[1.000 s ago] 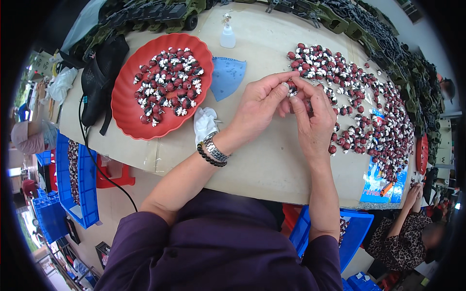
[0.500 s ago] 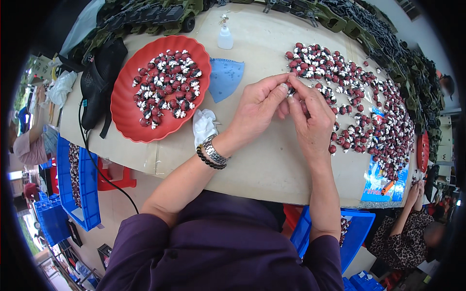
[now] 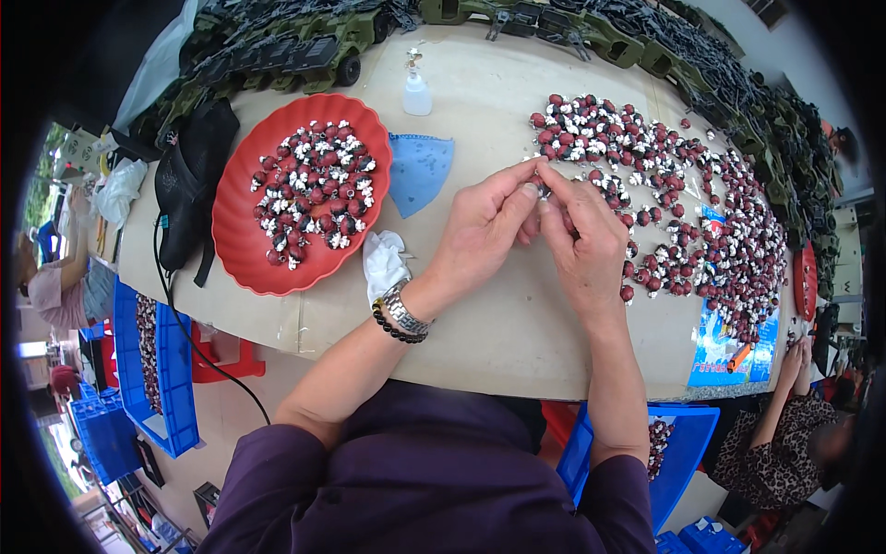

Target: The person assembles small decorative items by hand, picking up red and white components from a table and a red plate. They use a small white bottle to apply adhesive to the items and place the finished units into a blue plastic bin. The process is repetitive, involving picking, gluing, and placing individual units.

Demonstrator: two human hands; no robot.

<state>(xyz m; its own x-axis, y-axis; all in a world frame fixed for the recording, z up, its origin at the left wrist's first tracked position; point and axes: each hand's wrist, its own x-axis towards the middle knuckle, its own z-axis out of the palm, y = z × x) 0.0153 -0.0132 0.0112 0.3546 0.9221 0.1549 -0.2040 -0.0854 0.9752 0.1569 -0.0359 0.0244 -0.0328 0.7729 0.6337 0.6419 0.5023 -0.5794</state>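
My left hand [image 3: 489, 217] and my right hand [image 3: 583, 235] meet over the table, thumbs and fingertips pinched together. Between them is a small dark red, black and white ball-shaped piece [image 3: 542, 191], mostly covered by my fingers. Just beyond and to the right of my right hand spreads a heap of similar dark red, black and white pieces [image 3: 591, 129]. On the left, a red scalloped plastic dish [image 3: 247, 258] holds many more of them. A metal watch [image 3: 404, 309] and dark beads circle my left wrist.
Beside the dish are a blue cloth [image 3: 420, 171], a small white bottle [image 3: 417, 95] and crumpled white cloth [image 3: 383, 263]. Green toy vehicles [image 3: 314, 60] line the far edge. A black bag [image 3: 196, 157] lies left. Blue crates [image 3: 185, 406] stand below; a co-worker [image 3: 780, 443] sits right.
The whole view has shifted slightly, so the table sits a little lower. My hands stay together, and the piece between my fingertips is more hidden.
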